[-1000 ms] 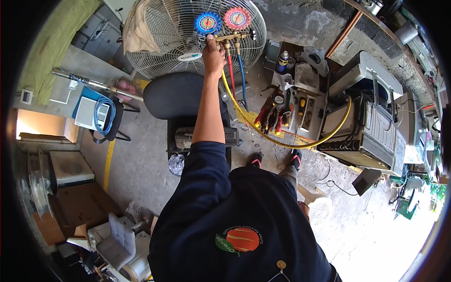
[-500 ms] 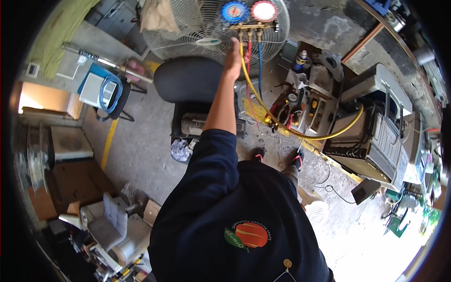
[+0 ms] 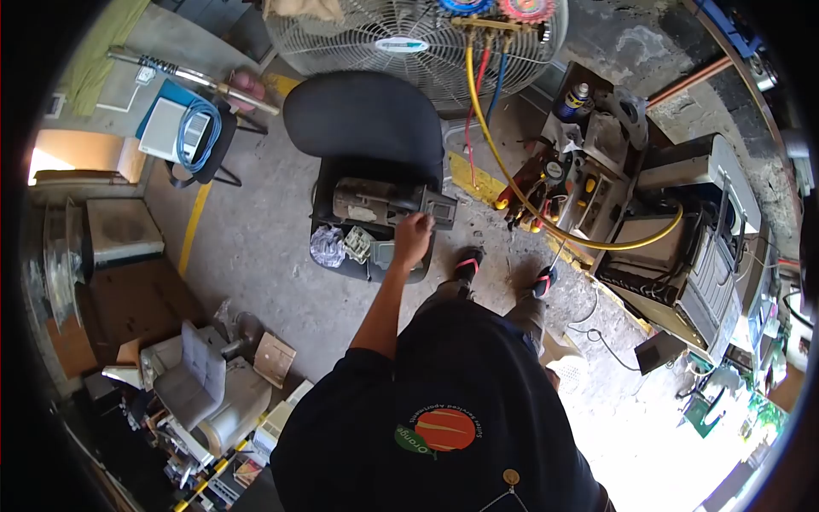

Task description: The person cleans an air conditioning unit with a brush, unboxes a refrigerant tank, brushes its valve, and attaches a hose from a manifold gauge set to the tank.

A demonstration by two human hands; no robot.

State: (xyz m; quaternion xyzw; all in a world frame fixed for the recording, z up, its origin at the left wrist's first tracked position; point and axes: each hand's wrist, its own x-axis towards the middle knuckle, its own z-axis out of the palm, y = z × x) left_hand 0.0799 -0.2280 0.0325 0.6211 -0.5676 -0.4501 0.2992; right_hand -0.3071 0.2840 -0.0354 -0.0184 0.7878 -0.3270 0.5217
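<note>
My left hand (image 3: 413, 237) reaches down over the seat of a black office chair (image 3: 363, 115). Its fingers are curled together at the near side of a worn, dark metal machine (image 3: 367, 200) lying on the seat; what they hold, if anything, is hidden. Close by on the seat are a grey box (image 3: 381, 253), a pale circuit-board-like part (image 3: 357, 244) and a crumpled silvery bundle (image 3: 328, 246). At the top, a gauge manifold (image 3: 495, 26) with blue and red gauges hangs before the fan. Its yellow hose (image 3: 520, 198) curves right. My right hand is out of view.
A large caged fan (image 3: 367, 64) stands behind the chair. On the right are hand tools (image 3: 546, 183), a spray can (image 3: 573, 101) and an appliance casing (image 3: 665, 264). A stool (image 3: 205, 154) bears coiled blue cable. Scrap parts (image 3: 205, 401) crowd the lower left.
My left hand has left the gauge manifold's hoses and come down to the chair seat. The view has tilted downward, so the gauges now sit partly beyond the top edge.
</note>
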